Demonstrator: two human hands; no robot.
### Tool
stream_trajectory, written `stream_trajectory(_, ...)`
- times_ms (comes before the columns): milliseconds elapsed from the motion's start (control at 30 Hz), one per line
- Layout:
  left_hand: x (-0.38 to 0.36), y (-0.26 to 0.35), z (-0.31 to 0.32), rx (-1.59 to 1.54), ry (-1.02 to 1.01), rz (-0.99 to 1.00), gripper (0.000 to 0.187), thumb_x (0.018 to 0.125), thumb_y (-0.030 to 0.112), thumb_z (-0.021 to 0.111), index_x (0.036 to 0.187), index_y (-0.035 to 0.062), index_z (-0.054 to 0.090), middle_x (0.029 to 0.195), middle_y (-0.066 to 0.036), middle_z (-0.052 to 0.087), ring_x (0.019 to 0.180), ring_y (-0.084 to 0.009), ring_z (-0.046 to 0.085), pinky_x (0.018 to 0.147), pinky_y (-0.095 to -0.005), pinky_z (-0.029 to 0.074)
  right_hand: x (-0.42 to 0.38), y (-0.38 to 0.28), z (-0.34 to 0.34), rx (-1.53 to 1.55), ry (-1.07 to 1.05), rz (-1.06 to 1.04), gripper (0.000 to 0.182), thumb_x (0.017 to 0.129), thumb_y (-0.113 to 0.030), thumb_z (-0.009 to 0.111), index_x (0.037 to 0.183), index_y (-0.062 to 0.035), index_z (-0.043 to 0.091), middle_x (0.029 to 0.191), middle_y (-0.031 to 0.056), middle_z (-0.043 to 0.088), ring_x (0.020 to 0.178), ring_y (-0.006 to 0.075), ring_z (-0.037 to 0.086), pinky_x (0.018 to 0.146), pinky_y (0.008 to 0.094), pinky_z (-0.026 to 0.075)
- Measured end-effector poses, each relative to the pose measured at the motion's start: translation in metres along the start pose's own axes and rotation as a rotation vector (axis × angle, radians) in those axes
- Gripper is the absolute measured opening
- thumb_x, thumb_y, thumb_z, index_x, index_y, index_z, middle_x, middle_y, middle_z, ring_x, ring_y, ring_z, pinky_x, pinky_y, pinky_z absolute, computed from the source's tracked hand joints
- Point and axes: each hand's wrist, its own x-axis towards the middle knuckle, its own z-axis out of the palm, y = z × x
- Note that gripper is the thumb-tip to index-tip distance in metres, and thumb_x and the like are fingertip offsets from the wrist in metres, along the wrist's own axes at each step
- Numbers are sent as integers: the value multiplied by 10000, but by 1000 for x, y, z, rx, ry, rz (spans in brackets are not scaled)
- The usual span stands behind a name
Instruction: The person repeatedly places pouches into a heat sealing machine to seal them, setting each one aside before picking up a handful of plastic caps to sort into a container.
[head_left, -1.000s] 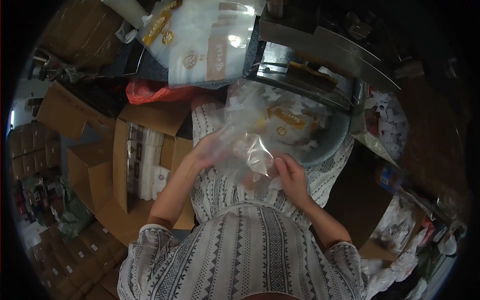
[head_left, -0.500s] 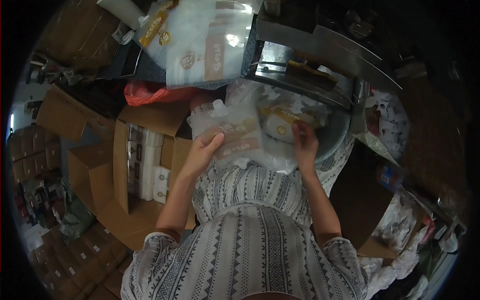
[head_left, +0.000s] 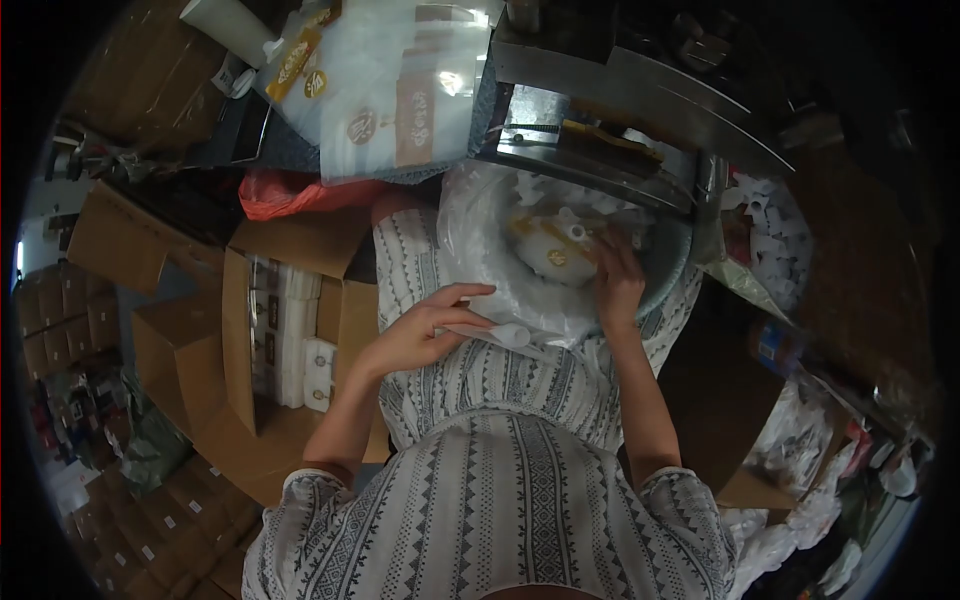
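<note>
My left hand (head_left: pixel 425 335) is over my lap, at the near left of the basin. Its fingers hold a translucent spout pouch (head_left: pixel 513 336), seen nearly edge-on with the white spout end pointing right. Over the basin (head_left: pixel 680 262), which is lined with clear plastic (head_left: pixel 470 225), my right hand (head_left: pixel 620 280) reaches down with bent fingers. Its fingertips pinch at the edge of a pouch with gold print (head_left: pixel 550 255) lying inside; the exact grip is partly hidden. A white spout (head_left: pixel 572 225) stands up beside those fingertips.
Flat printed pouches (head_left: pixel 370 100) are stacked on the worktop ahead. A metal machine (head_left: pixel 600 130) stands behind the basin. To the left is an open carton (head_left: pixel 240 340) with white packs inside, near a red plastic bag (head_left: pixel 290 195). A bag of white pieces (head_left: pixel 775 235) is at right.
My left hand has lowered toward my lap, and the pouch in it has turned from face-on to nearly edge-on. My right hand stays over the basin, shifted slightly.
</note>
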Motion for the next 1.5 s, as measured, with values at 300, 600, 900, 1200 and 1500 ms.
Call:
stream_trajectory(300,2,2,3,52,26,68,391,683,-79,515,996,77,690,1216,-98,562,1122,-276,553,1011,-366,392,10,-62,-60,1022,-540,248,228,807,-94,665,1013,-9,621,1060,137,631,923,285,601,791,358,477)
stream_trajectory(600,-15,31,16,-56,72,9,585,771,-82,536,1317,112,461,1046,-95,600,938,-239,609,861,-347,483,19,28,53,-324,101,200,495,755,-308,707,1135,-48,525,987,135,574,931,329,551,914,464,372)
stream_trajectory(900,-14,-13,19,-119,46,29,479,698,-47,663,1152,104,640,1120,-109,579,1059,-246,570,985,-341,399,1,-36,-20,530,-197,223,72,771,-29,655,834,-43,623,850,83,631,786,242,623,702,314,485)
stream_trajectory(1200,-20,-13,15,-217,74,129,315,627,-51,665,897,99,726,1076,-99,657,982,-230,615,878,-331,457,28,-59,-63,1232,-812,243,338,782,-191,697,1087,-88,594,1014,120,632,956,207,590,846,337,445)
stream_trajectory(1500,-31,27,14,-99,45,38,356,686,-102,572,983,55,689,970,-80,660,889,-222,644,782,-295,489,40,31,58,-302,-195,-263,574,747,-222,685,1281,-166,484,1256,185,439,1119,398,455,955,507,377)
